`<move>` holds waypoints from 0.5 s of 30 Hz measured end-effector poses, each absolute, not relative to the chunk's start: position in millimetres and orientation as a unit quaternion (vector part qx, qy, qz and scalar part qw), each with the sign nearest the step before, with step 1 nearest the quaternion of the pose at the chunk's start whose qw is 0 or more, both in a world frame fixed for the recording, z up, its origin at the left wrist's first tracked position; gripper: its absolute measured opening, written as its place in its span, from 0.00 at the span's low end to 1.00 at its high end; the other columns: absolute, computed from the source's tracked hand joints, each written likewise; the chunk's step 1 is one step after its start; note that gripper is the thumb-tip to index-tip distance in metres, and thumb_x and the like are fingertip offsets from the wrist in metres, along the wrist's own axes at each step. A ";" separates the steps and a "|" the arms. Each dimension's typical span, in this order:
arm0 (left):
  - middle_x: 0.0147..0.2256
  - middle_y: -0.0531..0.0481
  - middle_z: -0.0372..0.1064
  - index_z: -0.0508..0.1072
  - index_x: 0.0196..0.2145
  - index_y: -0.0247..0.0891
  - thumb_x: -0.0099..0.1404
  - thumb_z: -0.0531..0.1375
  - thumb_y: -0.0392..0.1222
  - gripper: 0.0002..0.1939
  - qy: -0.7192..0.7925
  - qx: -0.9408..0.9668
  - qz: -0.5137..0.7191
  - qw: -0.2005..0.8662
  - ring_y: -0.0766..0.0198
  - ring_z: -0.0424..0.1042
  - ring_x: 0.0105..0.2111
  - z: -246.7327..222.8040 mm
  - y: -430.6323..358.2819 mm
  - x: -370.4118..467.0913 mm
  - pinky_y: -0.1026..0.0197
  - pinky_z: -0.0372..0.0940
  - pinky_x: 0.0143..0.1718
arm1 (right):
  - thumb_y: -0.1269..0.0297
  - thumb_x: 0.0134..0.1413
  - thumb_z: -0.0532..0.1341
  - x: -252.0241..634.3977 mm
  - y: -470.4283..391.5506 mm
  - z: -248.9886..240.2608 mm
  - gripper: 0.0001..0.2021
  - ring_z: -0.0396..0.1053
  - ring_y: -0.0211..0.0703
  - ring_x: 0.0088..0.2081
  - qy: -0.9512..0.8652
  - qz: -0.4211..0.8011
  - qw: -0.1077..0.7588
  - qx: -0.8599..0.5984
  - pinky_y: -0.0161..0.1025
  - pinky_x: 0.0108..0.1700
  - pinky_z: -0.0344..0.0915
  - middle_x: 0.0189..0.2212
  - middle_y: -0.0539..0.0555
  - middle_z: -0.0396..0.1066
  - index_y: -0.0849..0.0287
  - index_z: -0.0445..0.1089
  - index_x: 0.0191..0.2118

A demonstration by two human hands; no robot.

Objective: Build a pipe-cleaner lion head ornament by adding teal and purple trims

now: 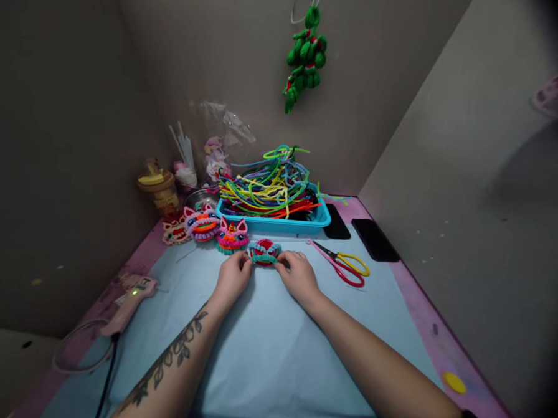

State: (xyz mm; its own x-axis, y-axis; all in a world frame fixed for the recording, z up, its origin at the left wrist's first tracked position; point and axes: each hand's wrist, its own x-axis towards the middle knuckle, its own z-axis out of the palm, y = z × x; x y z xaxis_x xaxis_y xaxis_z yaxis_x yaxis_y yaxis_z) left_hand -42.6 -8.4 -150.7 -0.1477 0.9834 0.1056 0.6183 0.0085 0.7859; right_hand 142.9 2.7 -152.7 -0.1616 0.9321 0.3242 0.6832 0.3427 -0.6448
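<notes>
A small craft piece of teal and red pipe cleaner (264, 252) rests on the light blue cloth, between my two hands. My left hand (233, 275) pinches its left edge with bent fingers. On the right edge, my right hand (298, 275) holds it between thumb and fingers. Left of it stand a pink and orange animal head (232, 236), a purple and orange one (201, 223) and a cream and red one (175, 230), all of the same fuzzy material.
Behind is a blue tray (273, 225) heaped with coloured pipe cleaners. Scissors (344, 262) and a dark phone (375, 240) lie at the right. A pink glue gun (130, 304) with a cord lies left. Green yarn decoration (307, 54) hangs above.
</notes>
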 end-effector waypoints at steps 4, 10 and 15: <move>0.29 0.47 0.75 0.66 0.22 0.40 0.54 0.57 0.38 0.05 0.639 0.592 0.396 0.291 0.58 0.73 0.33 -150.9 1.9 -42.8 0.61 0.62 0.34 | 0.70 0.48 0.60 141.4 14.5 -157.0 0.03 0.63 0.51 0.47 -0.734 0.179 0.377 -0.535 0.48 0.49 0.60 0.41 0.57 0.68 0.56 0.69 0.30; 0.26 0.48 0.73 0.67 0.22 0.39 0.53 0.60 0.41 0.06 0.603 0.568 0.455 0.327 0.57 0.72 0.31 -153.9 8.4 -37.2 0.58 0.64 0.34 | 0.71 0.45 0.58 144.4 28.2 -163.5 0.03 0.66 0.47 0.46 -0.686 0.288 0.438 -0.504 0.45 0.48 0.62 0.41 0.56 0.69 0.57 0.67 0.29; 0.37 0.43 0.74 0.70 0.26 0.37 0.56 0.59 0.42 0.06 0.548 0.538 0.535 0.353 0.53 0.70 0.47 -136.5 6.0 -19.7 0.56 0.63 0.44 | 0.64 0.44 0.62 154.6 28.9 -157.2 0.05 0.68 0.48 0.45 -0.586 0.385 0.534 -0.472 0.44 0.47 0.64 0.44 0.58 0.67 0.58 0.67 0.30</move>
